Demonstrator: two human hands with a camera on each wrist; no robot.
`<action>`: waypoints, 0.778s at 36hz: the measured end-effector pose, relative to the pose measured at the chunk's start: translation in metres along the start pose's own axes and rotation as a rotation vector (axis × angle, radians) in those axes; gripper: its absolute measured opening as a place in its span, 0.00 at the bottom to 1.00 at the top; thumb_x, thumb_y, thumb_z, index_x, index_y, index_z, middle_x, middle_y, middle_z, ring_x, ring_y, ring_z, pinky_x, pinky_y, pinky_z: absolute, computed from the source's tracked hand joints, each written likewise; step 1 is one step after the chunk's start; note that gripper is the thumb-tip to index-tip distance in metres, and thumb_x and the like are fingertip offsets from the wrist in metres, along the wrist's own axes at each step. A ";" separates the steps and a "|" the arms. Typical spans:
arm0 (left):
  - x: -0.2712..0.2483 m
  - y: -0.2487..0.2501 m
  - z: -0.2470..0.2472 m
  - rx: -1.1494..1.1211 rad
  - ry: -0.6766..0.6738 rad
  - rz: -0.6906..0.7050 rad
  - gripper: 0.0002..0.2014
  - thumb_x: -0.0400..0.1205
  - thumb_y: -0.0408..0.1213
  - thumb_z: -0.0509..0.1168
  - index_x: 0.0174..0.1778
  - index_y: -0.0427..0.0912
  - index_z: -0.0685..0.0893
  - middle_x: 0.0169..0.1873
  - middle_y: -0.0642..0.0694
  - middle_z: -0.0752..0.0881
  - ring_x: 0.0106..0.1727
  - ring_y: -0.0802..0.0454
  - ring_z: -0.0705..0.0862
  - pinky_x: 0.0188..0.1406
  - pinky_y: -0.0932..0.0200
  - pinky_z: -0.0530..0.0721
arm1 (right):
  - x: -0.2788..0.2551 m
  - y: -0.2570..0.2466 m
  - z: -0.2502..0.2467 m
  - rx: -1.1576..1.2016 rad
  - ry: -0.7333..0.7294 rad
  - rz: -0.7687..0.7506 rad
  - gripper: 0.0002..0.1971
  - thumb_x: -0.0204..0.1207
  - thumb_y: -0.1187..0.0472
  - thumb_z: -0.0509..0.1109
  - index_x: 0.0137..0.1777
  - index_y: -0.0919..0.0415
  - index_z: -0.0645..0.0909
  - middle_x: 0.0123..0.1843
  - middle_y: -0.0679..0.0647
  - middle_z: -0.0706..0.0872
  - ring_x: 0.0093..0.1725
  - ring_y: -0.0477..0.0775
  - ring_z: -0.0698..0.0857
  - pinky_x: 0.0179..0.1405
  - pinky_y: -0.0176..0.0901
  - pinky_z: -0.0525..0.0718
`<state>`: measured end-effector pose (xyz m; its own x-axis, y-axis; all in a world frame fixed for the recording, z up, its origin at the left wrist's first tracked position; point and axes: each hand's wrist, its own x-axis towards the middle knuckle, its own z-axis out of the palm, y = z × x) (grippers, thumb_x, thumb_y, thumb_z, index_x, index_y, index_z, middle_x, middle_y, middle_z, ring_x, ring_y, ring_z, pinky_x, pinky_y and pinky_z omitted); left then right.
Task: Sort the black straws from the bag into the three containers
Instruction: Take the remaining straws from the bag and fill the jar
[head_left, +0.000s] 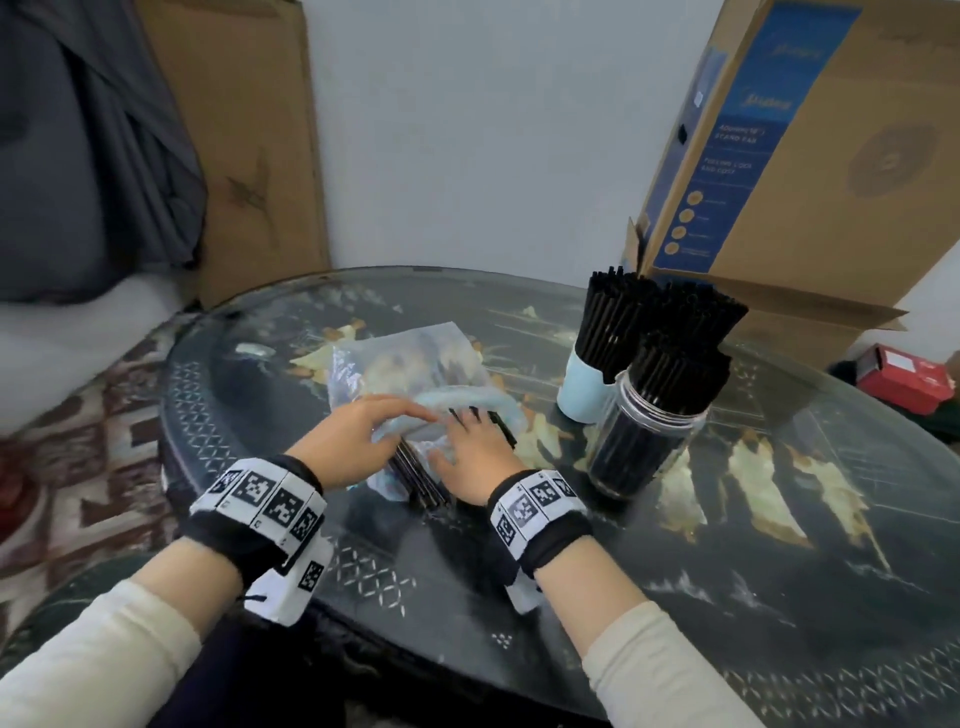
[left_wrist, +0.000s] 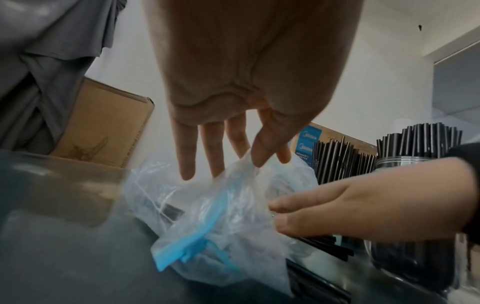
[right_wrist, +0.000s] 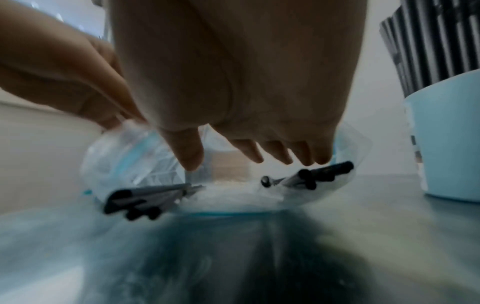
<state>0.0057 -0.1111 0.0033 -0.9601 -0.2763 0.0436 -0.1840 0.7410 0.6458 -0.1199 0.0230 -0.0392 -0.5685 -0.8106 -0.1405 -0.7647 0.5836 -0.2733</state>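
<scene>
the left hand (head_left: 358, 434) pinches the clear bag's (head_left: 415, 364) blue-edged mouth. the right hand (head_left: 475, 457), fingers straight, grip released, presses on black straws (head_left: 415, 475) at the bag's mouth on the surface (head_left: 519, 597). 3 straw-filled containers (head_left: 644, 436) stand just right.

A fan carton (head_left: 810, 156) and flat cardboard (head_left: 244, 145) lean on the wall behind the patterned table (head_left: 727, 597), grey cloth (head_left: 88, 156) at left.

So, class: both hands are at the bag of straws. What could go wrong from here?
1. Loose straws poke out of the plastic bag; pulling the bag could roll them across the table.
2. The clear jar and blue cup stand packed beside the right hand; a bump could tip them.
</scene>
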 end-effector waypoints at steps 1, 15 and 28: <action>0.001 -0.001 0.000 0.003 0.012 -0.005 0.26 0.80 0.28 0.58 0.56 0.71 0.81 0.63 0.60 0.82 0.61 0.54 0.82 0.64 0.53 0.79 | 0.004 -0.001 0.001 -0.035 -0.027 0.056 0.34 0.84 0.44 0.55 0.84 0.63 0.54 0.84 0.65 0.57 0.83 0.69 0.54 0.83 0.60 0.52; 0.010 -0.006 -0.003 -0.173 0.015 -0.006 0.28 0.80 0.23 0.57 0.57 0.64 0.85 0.67 0.57 0.81 0.69 0.64 0.74 0.68 0.73 0.68 | 0.029 -0.001 0.001 0.048 -0.009 0.223 0.34 0.82 0.58 0.62 0.85 0.56 0.51 0.80 0.65 0.68 0.76 0.68 0.70 0.73 0.60 0.73; 0.009 -0.014 -0.008 -0.233 0.045 -0.026 0.28 0.79 0.20 0.57 0.57 0.61 0.85 0.63 0.58 0.82 0.67 0.66 0.76 0.55 0.88 0.66 | 0.021 -0.025 -0.004 0.301 -0.050 -0.019 0.18 0.81 0.65 0.62 0.70 0.60 0.74 0.73 0.59 0.75 0.72 0.57 0.75 0.71 0.43 0.70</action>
<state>0.0009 -0.1290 0.0009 -0.9443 -0.3245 0.0553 -0.1500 0.5736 0.8053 -0.1139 -0.0088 -0.0316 -0.5339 -0.8267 -0.1775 -0.6463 0.5344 -0.5447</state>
